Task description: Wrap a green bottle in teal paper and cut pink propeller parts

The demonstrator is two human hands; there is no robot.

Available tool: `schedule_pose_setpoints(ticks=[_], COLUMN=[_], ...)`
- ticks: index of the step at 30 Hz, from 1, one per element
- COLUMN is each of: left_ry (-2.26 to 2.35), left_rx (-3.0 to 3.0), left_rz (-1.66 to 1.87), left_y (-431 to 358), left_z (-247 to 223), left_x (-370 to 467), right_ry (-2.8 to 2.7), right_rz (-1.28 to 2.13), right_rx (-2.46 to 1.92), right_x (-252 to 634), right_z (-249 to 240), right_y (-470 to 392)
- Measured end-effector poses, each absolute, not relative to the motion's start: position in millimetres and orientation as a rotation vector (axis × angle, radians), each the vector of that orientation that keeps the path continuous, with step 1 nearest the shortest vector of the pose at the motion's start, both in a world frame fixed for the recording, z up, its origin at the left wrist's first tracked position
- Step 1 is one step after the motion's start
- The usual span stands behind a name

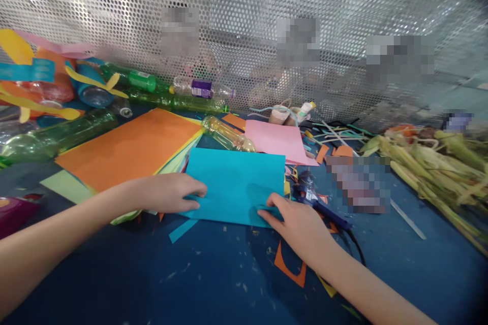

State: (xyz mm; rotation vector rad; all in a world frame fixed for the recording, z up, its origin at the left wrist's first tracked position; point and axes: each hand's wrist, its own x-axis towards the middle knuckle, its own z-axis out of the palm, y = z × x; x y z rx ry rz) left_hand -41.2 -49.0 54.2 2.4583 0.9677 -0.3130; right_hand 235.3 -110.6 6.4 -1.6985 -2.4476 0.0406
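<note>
A bright blue sheet of paper (236, 177) lies in front of me. At its left edge is my left hand (177, 194), thumb and forefinger apart over the paper. My right hand (295, 221) comes in at the lower right corner, its thumb and fingertips also apart over the sheet. Neither hand visibly pinches the paper; whether every fingertip touches it I cannot tell. A narrow blue paper strip (183, 231) sticks out below the left corner. Beside my right hand lies a dark blue glue gun (330, 213) with a black cord.
Orange paper (141, 147) tops a stack at left; pink paper (276, 139) lies behind. Plastic bottles, including a clear yellowish one (224, 132), line the perforated metal wall (244, 20). An orange scrap (292, 269) is near my right wrist. Corn husks (430, 162) are piled at right.
</note>
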Motion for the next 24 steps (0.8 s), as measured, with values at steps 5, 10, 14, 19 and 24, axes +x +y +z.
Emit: schedule_pose_setpoints(ticks=[5,10,14,19,24], left_ry=[1.011,1.063,1.129,1.184,1.241], left_rx=[2.483,2.548,2.556,2.572,2.754], left_rz=[-0.311,-0.341,-0.319,-0.336,-0.158], left_y=[-50.7,-54.6,-58.8,-61.8,-67.7], left_z=[54.8,51.5,49.3,49.7,38.8], left_x=[-40.5,-37.8,-34.7,-33.8,-35.7], right_ry=[-2.448,-2.453,-2.455,-2.480,-2.502], right_rz=[0.040,-0.054,-0.101,-0.089,-0.063], right_rx=[-1.714,-1.663,-1.636,-1.674,-1.695], right_x=[235.2,236.5,236.6,235.8,235.8], right_z=[6.0,2.8,2.1,4.2,5.4], right_y=[-110.7,-110.3,-110.2,-110.4,-108.7])
